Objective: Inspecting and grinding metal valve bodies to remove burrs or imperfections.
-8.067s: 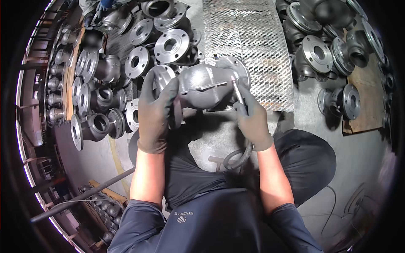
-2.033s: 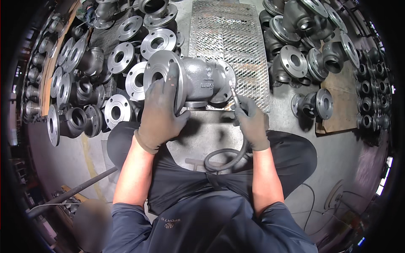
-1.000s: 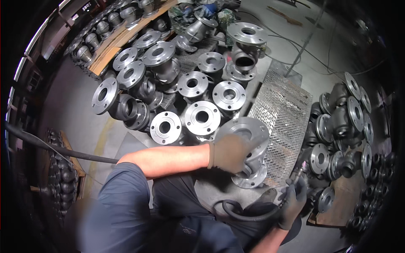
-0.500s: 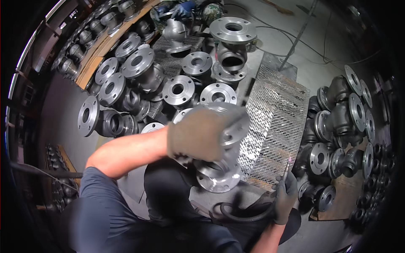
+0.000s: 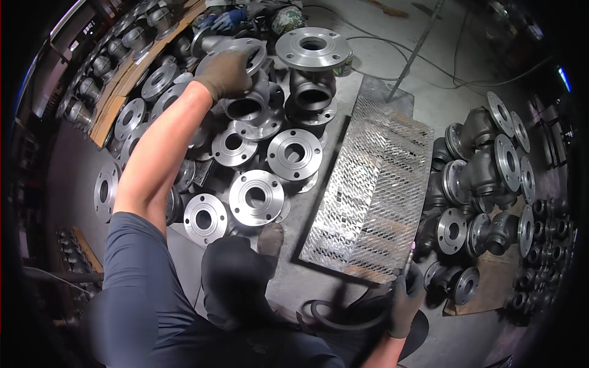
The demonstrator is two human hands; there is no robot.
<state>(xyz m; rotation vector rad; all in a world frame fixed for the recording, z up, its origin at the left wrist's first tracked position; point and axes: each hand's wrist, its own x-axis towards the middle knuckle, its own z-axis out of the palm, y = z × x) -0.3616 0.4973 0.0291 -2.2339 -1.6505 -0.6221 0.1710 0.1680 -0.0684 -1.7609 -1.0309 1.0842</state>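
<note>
My left hand (image 5: 226,75), in a dark work glove, is stretched out to the far left with its fingers closed over the top flange of a grey metal valve body (image 5: 246,105). That valve body stands upright among other flanged valve bodies. Low on the right, my gloved right hand (image 5: 407,302) is closed round a slim pen-shaped grinding tool (image 5: 410,260) with a small pink tip pointing up. The tool is beside the near right corner of a perforated metal grate (image 5: 374,184).
Flanged valve bodies (image 5: 294,153) crowd the floor left of the grate; more (image 5: 491,172) are stacked at right. A tall one (image 5: 313,49) stands at the back. A dark hose (image 5: 343,322) loops near my legs. Another person's blue-gloved hand (image 5: 228,21) is at the far left.
My left hand has swung away from beside the grate to the far left, taking the valve body along. My right hand stays low at right with the tool. The view has shifted slightly.
</note>
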